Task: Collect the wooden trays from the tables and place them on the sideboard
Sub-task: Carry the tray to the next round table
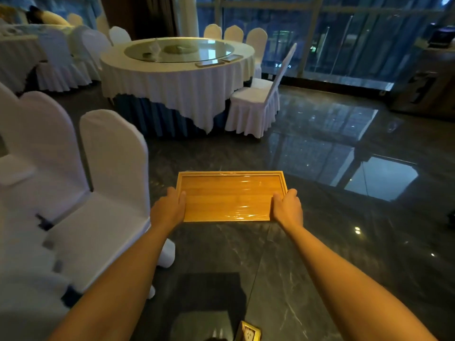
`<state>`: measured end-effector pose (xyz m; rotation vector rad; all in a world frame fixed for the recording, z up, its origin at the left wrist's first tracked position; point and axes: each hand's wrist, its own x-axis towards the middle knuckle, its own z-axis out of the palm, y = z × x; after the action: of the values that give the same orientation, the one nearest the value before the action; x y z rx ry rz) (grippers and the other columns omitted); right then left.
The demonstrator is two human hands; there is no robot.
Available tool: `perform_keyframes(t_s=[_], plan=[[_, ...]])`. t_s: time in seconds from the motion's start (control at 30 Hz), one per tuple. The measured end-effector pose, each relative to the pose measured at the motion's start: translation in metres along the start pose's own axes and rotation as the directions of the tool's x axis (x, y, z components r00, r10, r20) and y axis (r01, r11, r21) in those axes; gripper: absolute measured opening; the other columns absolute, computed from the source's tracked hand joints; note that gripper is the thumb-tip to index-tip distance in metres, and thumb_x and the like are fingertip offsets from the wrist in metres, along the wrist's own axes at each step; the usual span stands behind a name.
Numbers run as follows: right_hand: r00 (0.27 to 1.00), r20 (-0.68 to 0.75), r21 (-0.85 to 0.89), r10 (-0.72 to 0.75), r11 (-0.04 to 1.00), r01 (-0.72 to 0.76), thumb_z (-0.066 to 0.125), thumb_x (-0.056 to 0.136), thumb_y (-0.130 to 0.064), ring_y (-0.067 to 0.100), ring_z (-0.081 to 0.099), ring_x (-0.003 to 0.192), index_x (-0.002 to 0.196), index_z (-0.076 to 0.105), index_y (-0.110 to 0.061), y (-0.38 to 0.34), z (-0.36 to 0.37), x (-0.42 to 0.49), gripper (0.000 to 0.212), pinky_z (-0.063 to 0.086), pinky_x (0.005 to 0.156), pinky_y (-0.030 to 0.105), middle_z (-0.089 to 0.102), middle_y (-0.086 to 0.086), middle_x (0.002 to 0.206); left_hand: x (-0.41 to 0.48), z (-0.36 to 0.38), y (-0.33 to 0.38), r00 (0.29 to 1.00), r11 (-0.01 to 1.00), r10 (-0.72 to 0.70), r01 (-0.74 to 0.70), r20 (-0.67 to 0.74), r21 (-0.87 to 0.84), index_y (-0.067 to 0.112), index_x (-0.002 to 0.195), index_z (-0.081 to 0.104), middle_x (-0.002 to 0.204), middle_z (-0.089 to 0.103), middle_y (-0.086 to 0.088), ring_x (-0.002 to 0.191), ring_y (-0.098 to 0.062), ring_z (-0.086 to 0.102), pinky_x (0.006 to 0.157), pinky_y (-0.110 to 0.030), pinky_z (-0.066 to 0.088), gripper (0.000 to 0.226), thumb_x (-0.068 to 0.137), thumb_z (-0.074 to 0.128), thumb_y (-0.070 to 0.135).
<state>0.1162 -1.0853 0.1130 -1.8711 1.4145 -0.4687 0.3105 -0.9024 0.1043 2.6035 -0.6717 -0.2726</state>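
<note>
At the far left stand white-covered chairs [73,193], their backs rounded, the nearest one just beside the person's left forearm. The left hand [170,207] grips the left short edge of the wooden tray [229,198]: the thumb lies on top over the rim, and the fingers [172,193] curl round the edge, pinching the tray; how they sit underneath cannot be told. The tray is held level in the air above the dark marble floor [320,242], out in front of the person, with its long side across the view, and a clear film shines over its inner face. The right hand [288,207] clamps the right short edge in the same way, thumb on top, fingers wrapped round the side and pinching it. Beyond the tray, well apart, a round tabletop [177,67] with a white cloth carries a glass turntable [179,49], and two flat trays [216,61] lie near its right rim. At the far right a wooden sideboard [423,94] stands against the window wall
</note>
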Motion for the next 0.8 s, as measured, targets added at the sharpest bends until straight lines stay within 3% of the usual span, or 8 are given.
perform_keyframes(t_s=[0.17, 0.43, 0.63, 0.8], plan=[[1.0, -0.031, 0.0, 0.006, 1.0, -0.006, 0.036, 0.097, -0.031, 0.036, 0.055, 0.108, 0.121, 0.04, -0.001, -0.004, 0.019, 0.127, 0.039, 0.046, 0.084, 0.043, 0.052, 0.021, 0.124, 0.114, 0.046, 0.055, 0.995, 0.996, 0.07, -0.066, -0.065, 0.065, 0.003, 0.114, 0.044, 0.111, 0.061, -0.024, 0.1, -0.04, 0.058, 0.081, -0.043, 0.045, 0.045, 0.095, 0.027, 0.041], [1.0, -0.022, -0.021, 0.017, 1.0, -0.017, 0.039, 0.096, -0.03, 0.039, 0.051, 0.114, 0.122, 0.04, 0.002, -0.075, 0.038, 0.355, 0.042, 0.043, 0.09, 0.046, 0.049, 0.024, 0.128, 0.338, 0.067, 0.167, 0.997, 0.996, 0.062, -0.059, -0.046, 0.07, 0.004, 0.109, 0.045, 0.106, 0.062, -0.023, 0.097, -0.04, 0.058, 0.079, -0.043, 0.044, 0.044, 0.095, 0.027, 0.041], [0.999, -0.035, 0.005, -0.033, 0.999, 0.033, 0.041, 0.095, -0.032, 0.037, 0.053, 0.107, 0.118, 0.042, 0.001, -0.127, 0.041, 0.515, 0.039, 0.041, 0.079, 0.041, 0.05, 0.022, 0.125, 0.477, 0.076, 0.241, 0.995, 0.997, 0.075, -0.072, -0.062, 0.041, 0.005, 0.105, 0.044, 0.101, 0.063, -0.021, 0.089, -0.036, 0.059, 0.068, -0.037, 0.037, 0.041, 0.095, 0.026, 0.041], [0.998, 0.007, 0.026, -0.056, 0.998, 0.055, 0.041, 0.095, -0.031, 0.036, 0.053, 0.109, 0.12, 0.041, 0.001, -0.16, 0.069, 0.652, 0.04, 0.042, 0.081, 0.043, 0.049, 0.021, 0.126, 0.594, 0.103, 0.288, 0.995, 0.998, 0.035, -0.03, -0.094, 0.06, 0.006, 0.101, 0.044, 0.097, 0.062, -0.019, 0.084, -0.035, 0.057, 0.065, -0.036, 0.034, 0.04, 0.095, 0.025, 0.041]])
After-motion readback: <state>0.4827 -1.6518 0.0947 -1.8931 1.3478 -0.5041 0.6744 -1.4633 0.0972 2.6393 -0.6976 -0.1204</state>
